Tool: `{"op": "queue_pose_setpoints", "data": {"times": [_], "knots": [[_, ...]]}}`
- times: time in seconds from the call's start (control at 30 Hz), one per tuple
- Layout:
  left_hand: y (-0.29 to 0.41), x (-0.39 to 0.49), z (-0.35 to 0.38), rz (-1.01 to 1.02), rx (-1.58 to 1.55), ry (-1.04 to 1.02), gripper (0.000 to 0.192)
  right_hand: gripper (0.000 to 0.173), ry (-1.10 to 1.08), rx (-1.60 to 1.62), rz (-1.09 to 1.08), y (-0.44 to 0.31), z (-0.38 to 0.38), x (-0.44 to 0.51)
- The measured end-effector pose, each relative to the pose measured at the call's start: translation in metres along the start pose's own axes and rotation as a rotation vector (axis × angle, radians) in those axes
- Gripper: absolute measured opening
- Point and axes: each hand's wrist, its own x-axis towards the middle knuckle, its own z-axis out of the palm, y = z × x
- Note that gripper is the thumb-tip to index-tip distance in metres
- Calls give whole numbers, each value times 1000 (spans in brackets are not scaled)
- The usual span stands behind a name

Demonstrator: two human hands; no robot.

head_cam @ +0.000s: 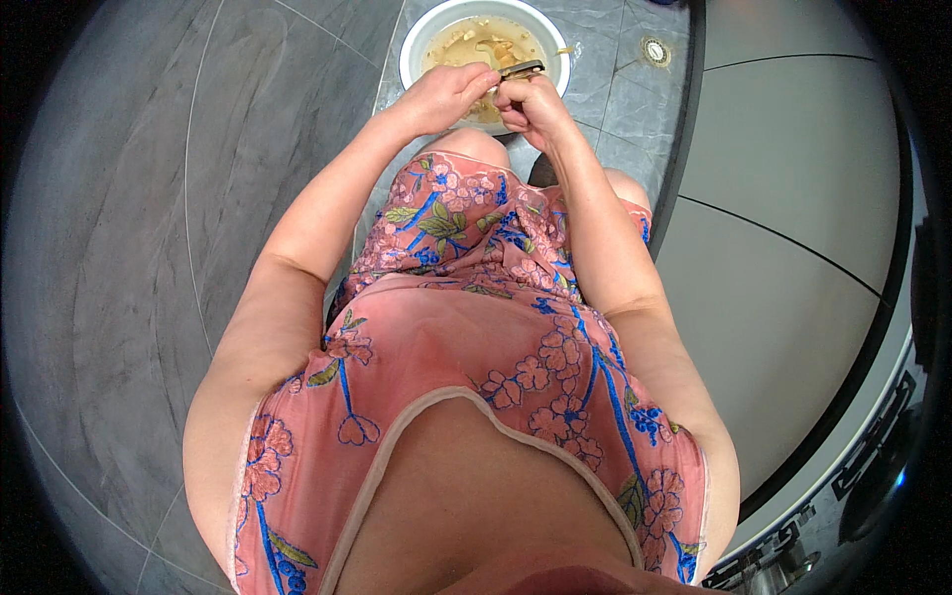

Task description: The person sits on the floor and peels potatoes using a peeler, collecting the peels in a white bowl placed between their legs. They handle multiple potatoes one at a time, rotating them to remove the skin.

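My left hand (450,93) and my right hand (534,104) meet over the near part of a white basin (410,52) with a dark blue rim. My right hand is curled around a small dark-edged hand tool (523,70), perhaps a peeler; its head points toward my left thumb. The left thumb lies along the fingers, close to the tool. What those fingers may hold is hidden. Cloudy yellowish water (454,44) fills the basin's bottom. Pale scraps and a brownish-orange peeled-looking piece (506,53) lie in it.
The basin stands on grey tiles (595,89) just beyond my bent knees (472,145). A scrap (565,50) hangs at its right rim. A round floor drain (656,51) lies to the right. Grey cabinet fronts (788,186) rise along the right side; dark floor tiles (134,186) spread left.
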Motion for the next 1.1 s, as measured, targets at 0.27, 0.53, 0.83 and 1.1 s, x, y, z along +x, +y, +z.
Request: {"op": "queue_pose_setpoints", "data": {"times": [0.27,0.53,0.83,1.1], "knots": [[-47,22,8,-143,277,135,41,8,29,-77,0,1,4,-6],[-94,25,27,-329,412,125,45,36,139,-168,-12,-2,7,-5],[-26,8,5,-277,-507,60,40,27,316,-355,-158,9,3,7],[-16,5,12,-342,-588,-185,38,34,360,-638,-215,20,-8,15]]}}
